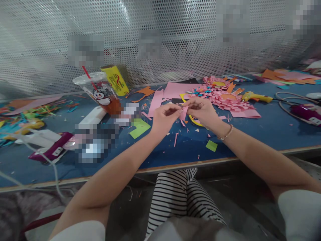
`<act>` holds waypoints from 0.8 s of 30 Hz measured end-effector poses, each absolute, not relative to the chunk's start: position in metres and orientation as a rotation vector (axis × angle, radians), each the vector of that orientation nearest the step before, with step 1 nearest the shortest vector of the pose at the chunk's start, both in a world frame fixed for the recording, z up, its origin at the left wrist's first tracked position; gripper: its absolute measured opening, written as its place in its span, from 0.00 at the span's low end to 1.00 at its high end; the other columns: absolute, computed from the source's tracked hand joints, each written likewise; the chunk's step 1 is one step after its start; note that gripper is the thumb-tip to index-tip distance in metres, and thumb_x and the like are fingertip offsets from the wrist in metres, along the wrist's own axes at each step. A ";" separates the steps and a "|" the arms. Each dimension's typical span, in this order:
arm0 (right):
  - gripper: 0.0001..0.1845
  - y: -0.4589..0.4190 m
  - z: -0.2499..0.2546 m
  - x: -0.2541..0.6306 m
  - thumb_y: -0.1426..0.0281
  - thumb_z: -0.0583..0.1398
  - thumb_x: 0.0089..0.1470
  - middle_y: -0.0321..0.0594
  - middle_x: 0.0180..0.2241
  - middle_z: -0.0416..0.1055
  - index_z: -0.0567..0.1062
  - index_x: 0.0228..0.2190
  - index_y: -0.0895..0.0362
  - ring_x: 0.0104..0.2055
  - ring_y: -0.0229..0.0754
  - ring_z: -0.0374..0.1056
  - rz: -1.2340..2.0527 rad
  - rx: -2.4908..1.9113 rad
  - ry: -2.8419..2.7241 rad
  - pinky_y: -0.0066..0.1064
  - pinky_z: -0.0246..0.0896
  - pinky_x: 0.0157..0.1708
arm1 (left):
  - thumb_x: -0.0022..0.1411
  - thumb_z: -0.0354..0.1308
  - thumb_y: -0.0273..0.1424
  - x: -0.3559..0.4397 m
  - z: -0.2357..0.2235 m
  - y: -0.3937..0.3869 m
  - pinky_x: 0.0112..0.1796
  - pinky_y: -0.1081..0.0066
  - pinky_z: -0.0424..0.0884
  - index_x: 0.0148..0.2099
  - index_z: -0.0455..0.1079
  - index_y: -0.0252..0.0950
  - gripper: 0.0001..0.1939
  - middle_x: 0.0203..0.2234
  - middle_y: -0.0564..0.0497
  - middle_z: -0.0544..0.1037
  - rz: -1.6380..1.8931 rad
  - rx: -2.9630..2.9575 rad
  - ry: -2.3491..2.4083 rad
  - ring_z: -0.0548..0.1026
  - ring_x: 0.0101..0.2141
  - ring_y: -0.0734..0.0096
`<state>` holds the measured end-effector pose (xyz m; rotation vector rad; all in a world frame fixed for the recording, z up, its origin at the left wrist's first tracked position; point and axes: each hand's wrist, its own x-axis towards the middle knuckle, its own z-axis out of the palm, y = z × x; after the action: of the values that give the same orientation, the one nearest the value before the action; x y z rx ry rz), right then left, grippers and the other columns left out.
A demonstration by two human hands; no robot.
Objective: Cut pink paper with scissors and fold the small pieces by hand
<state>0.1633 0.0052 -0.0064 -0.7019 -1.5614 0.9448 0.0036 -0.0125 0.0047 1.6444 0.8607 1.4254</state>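
Between my two hands, just above the blue table [185, 147], is a small piece of pink paper [184, 113]. My left hand [167, 115] pinches its left side with thumb and forefinger. On the other side my right hand [200, 110], with a beaded bracelet at the wrist, grips the paper between its fingertips. Partly hidden behind the right hand lie scissors with yellow handles [194, 121]. Larger pink paper sheets [175, 89] lie just beyond my hands. Pink paper flowers [225, 97] with orange centres are to the right of them.
A yellow glue gun [257, 97] lies at the right, its cord running to a purple device [306, 112]. At the left stand a plastic cup [100, 93] with a red straw and a yellow can [116, 80]. Green paper [140, 128] and pink scraps are scattered about. A perforated metal screen [170, 20] rises behind.
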 end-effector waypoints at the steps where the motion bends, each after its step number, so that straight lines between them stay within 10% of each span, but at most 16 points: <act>1: 0.11 0.005 -0.006 0.163 0.66 0.66 0.40 0.35 0.24 0.71 0.75 0.28 0.57 0.26 0.32 0.66 0.945 -0.694 -1.563 0.25 0.61 0.25 | 0.48 0.62 0.30 0.003 0.004 -0.011 0.35 0.71 0.69 0.29 0.73 0.35 0.04 0.26 0.52 0.76 1.418 1.614 0.849 0.72 0.28 0.76; 24: 0.10 -0.002 -0.002 0.159 0.65 0.67 0.39 0.35 0.25 0.72 0.77 0.27 0.55 0.26 0.34 0.67 0.870 -0.719 -1.479 0.29 0.66 0.27 | 0.49 0.61 0.31 0.005 0.002 -0.009 0.35 0.71 0.69 0.32 0.73 0.35 0.06 0.25 0.52 0.75 1.374 1.630 0.832 0.72 0.30 0.75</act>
<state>0.1587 -0.0024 -0.0019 -0.7191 -1.4793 0.8699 0.0045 -0.0087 0.0016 1.6296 0.8318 1.3744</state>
